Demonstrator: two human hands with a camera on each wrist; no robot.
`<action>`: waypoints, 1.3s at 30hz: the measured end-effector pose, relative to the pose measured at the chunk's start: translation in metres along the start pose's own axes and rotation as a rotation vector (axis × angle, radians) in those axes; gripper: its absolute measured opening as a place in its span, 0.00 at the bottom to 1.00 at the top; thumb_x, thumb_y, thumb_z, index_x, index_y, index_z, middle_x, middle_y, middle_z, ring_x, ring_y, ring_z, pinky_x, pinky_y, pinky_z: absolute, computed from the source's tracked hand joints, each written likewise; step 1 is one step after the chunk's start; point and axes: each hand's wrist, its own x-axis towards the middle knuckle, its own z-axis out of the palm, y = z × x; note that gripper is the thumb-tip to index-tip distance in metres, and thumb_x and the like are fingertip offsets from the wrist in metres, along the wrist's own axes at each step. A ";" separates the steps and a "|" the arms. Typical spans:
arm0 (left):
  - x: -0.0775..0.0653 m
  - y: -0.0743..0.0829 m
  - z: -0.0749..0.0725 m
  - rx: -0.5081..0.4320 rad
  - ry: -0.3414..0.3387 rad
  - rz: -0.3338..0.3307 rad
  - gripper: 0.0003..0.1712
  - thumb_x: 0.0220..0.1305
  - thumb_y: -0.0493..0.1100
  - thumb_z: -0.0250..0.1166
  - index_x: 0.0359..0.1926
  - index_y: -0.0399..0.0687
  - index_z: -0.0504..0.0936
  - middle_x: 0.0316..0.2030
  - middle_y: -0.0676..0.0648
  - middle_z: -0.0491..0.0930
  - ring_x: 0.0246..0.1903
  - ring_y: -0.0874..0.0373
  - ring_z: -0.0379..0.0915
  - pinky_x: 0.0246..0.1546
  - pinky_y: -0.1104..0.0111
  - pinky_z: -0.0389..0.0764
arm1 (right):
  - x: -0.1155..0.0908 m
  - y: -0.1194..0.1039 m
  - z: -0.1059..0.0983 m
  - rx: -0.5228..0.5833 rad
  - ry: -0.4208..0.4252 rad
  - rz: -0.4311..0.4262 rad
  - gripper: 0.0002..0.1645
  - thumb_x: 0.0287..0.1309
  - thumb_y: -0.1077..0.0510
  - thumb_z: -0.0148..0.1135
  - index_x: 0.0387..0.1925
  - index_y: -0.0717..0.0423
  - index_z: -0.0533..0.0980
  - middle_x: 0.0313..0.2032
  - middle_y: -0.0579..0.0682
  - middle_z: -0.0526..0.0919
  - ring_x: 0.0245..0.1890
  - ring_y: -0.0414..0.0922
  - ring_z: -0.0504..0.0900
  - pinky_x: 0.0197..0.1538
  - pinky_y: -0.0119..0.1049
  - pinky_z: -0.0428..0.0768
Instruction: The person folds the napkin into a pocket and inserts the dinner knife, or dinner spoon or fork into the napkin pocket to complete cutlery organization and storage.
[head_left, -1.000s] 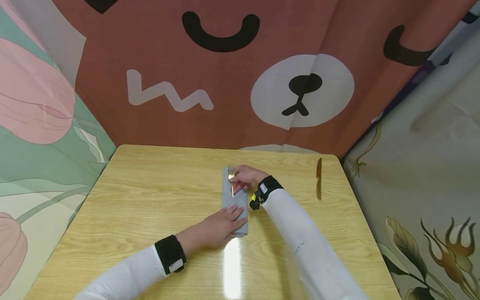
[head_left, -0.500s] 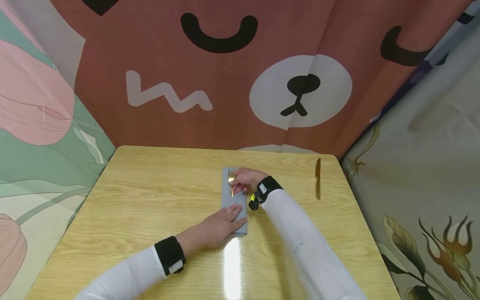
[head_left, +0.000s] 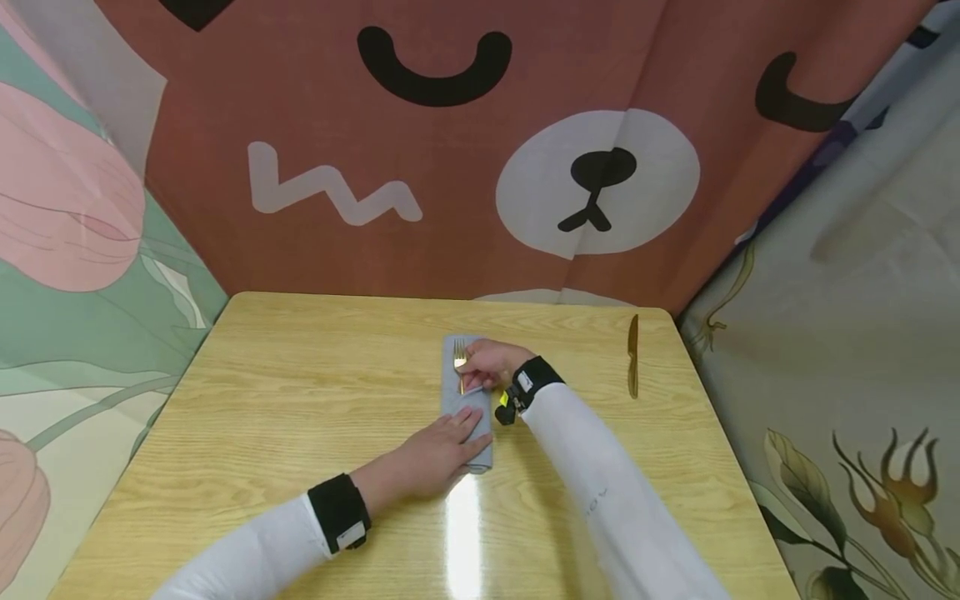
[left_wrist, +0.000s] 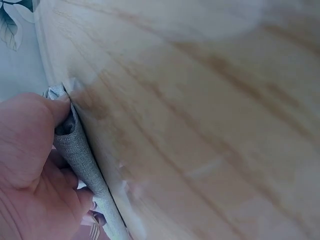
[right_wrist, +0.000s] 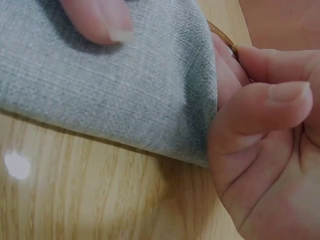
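Note:
A folded blue-grey cloth napkin (head_left: 454,400) lies lengthwise on the wooden table. The left hand (head_left: 438,454) rests palm down across its near half, fingers fairly straight; the left wrist view shows the thumb at the napkin's rolled near end (left_wrist: 80,150). Between thumb and fingers, the right hand (head_left: 497,361) pinches a gold fork (head_left: 461,358), tines pointing away. The fork's lower handle goes into the napkin's fold, where its end is hidden. In the right wrist view, fingers of the right hand (right_wrist: 270,115) are at the fold's edge and part of the gold fork (right_wrist: 222,32) shows behind.
A gold knife (head_left: 633,357) lies on the right side of the table (head_left: 315,367), near the far corner. Behind the table hangs a brown curtain (head_left: 360,258) with a bear print; floral cloths hang at both sides.
The right hand has slid the fork slightly toward the person, its handle going further into the napkin's fold. The left hand stays on the napkin. The head view has shifted slightly.

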 end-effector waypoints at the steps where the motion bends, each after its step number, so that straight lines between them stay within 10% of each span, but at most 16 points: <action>1: 0.000 0.000 0.000 0.002 0.003 0.000 0.32 0.81 0.55 0.47 0.80 0.56 0.60 0.82 0.38 0.48 0.82 0.44 0.41 0.80 0.51 0.55 | -0.001 0.000 0.000 0.004 -0.004 -0.001 0.08 0.74 0.56 0.58 0.40 0.58 0.74 0.23 0.50 0.85 0.14 0.36 0.76 0.18 0.26 0.70; 39: 0.001 -0.001 0.001 0.054 0.001 0.031 0.31 0.82 0.53 0.44 0.81 0.55 0.59 0.81 0.38 0.50 0.81 0.42 0.45 0.78 0.50 0.59 | 0.005 -0.001 0.012 0.026 0.137 0.009 0.10 0.68 0.61 0.64 0.29 0.59 0.78 0.20 0.51 0.83 0.15 0.40 0.82 0.22 0.30 0.81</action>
